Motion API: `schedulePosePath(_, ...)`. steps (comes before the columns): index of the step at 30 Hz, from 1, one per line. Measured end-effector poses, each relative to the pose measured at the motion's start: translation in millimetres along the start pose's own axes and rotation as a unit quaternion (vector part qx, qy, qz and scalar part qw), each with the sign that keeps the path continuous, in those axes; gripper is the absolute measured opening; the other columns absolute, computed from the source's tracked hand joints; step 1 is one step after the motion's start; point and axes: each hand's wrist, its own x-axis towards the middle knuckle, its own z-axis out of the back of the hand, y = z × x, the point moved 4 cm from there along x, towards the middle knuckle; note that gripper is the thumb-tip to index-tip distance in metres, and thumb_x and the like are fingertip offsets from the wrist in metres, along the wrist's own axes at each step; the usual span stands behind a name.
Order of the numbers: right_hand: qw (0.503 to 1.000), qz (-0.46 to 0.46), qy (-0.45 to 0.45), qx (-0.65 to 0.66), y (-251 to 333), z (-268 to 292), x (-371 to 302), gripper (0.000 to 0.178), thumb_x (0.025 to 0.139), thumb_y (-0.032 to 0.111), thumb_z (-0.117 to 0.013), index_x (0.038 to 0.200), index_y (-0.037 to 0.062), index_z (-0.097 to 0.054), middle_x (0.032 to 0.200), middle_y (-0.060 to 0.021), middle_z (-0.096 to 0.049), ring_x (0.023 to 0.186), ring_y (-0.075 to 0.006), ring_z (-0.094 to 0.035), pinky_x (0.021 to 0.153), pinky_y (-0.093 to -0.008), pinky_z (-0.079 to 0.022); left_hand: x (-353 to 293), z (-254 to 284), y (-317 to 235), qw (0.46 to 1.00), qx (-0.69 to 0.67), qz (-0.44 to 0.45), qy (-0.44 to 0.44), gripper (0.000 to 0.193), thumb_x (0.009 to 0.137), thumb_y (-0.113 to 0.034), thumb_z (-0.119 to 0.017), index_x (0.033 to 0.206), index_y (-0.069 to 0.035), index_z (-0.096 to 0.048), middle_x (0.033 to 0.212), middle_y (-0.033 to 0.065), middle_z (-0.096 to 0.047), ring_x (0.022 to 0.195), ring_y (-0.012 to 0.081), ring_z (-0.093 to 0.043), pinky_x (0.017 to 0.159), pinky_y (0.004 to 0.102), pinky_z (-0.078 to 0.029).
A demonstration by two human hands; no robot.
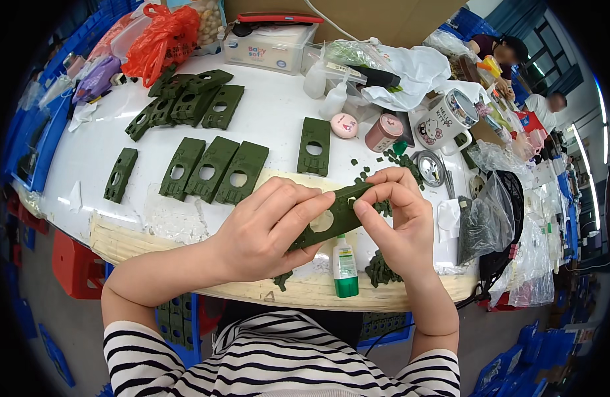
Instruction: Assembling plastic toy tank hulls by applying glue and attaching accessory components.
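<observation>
Green hull-shaped piece [343,213] in the air between both hands, above the table's near edge; long axis slants from lower left up to upper right; left hand [262,228] curls around the lower-left part, fingers closed on it; right hand [403,215] at the upper-right end, thumb and forefinger nearly together; cannot tell whether they pinch a small part; green-capped bottle [345,268] stands just below.
</observation>
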Motion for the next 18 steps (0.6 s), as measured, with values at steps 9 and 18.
schedulePosePath(9,0.998,0.036,-0.020,-0.041,2.8,-1.1,-0.5,0.010,0.075,0.008,-0.072,0.079,0.0019,-0.066,0.098,-0.0092,-0.057,0.093,-0.0186,-0.055,0.080,-0.0292,-0.043,-0.3,0.5,-1.0,1.000,0.005,-0.009,0.004,0.067,0.057,-0.007,-0.080,0.119,0.003,-0.057,0.104,0.0143,-0.058,0.081,0.0274,-0.057,0.069,0.0350,-0.047)
schedulePosePath(18,0.994,0.066,-0.041,-0.078,5.0,-1.3,-0.7,0.011,0.072,0.006,-0.073,0.077,0.0017,-0.065,0.095,-0.0108,-0.059,0.091,-0.0208,-0.056,0.078,-0.0302,-0.045,-0.6,0.2,-1.7,1.000,0.014,-0.016,0.001,0.068,0.056,-0.007,-0.081,0.118,0.004,-0.057,0.104,0.0145,-0.059,0.081,0.0274,-0.057,0.069,0.0348,-0.048)
